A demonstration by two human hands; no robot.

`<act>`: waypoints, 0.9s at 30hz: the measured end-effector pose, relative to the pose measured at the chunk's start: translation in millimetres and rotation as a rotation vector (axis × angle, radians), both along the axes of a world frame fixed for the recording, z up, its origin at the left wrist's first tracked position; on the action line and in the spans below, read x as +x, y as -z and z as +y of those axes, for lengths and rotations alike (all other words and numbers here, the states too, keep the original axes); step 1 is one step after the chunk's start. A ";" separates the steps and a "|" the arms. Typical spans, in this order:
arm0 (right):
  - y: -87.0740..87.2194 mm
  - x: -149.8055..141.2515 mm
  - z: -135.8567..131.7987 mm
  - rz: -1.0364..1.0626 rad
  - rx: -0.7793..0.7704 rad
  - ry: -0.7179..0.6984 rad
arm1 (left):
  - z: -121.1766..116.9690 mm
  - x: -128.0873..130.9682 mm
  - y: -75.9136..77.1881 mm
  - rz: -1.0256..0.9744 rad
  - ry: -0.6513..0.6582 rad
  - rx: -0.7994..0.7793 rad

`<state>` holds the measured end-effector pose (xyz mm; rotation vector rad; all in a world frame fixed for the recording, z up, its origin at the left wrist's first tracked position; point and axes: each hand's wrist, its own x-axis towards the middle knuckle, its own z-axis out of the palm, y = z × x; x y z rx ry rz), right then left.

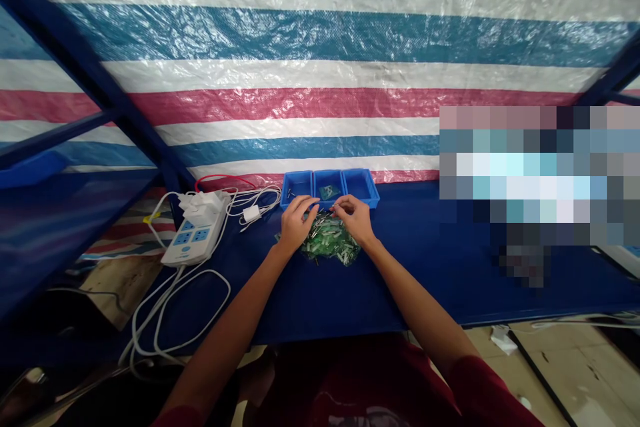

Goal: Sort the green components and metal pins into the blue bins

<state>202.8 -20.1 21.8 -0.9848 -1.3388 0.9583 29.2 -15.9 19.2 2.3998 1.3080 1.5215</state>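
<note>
blue bins (329,186) behind, power strip (194,237) left

I count two hands, the left (296,220) and the right (354,217), both over one heap of small green parts (327,243) that is too dense for me to number. Behind it I see three blue bins (329,187) in a row on one desk (425,260). To the left I make out one white power strip (194,237) and one small white adapter (251,213), with several white cables (170,320) tangled beyond counting
</note>
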 end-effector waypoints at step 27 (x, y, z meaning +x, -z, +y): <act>11.5 -3.7 4.4 -0.121 0.129 -0.006 | -2.2 3.3 0.8 -0.046 0.059 0.051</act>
